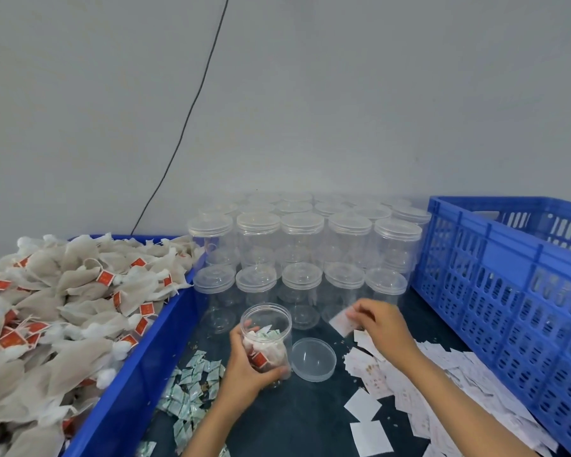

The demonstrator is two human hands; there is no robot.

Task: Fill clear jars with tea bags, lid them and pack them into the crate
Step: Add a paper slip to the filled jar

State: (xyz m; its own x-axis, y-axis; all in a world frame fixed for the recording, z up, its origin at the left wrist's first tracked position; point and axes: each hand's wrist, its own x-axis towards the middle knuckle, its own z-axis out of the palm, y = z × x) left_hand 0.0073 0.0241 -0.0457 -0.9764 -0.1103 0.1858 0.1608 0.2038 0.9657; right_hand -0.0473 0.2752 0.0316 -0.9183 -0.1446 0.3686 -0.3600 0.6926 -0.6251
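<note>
Mid-fill on the open jar (267, 341), by the look of it: left hand (244, 367) wrapped round its lower wall, holding it upright on the dark table (297, 420), tea bags and a green-printed sachet already inside. Off to the right, right hand (381, 328) pinching a pale paper slip (343, 321) above the slip pile (416, 390). Hands well apart. Probably the slip into the jar mouth next, then the loose lid (314, 358), lying just beside the jar, picked up and fitted on. Tight corridor here: tea bag bin (136, 367) close on the left, blue crate (495, 291) walling the right, stacked lidded jars (297, 252) just behind. Open room only toward the near edge, between the green sachets (192, 390) and the slips; crate wall high, so a lift needed for packing
</note>
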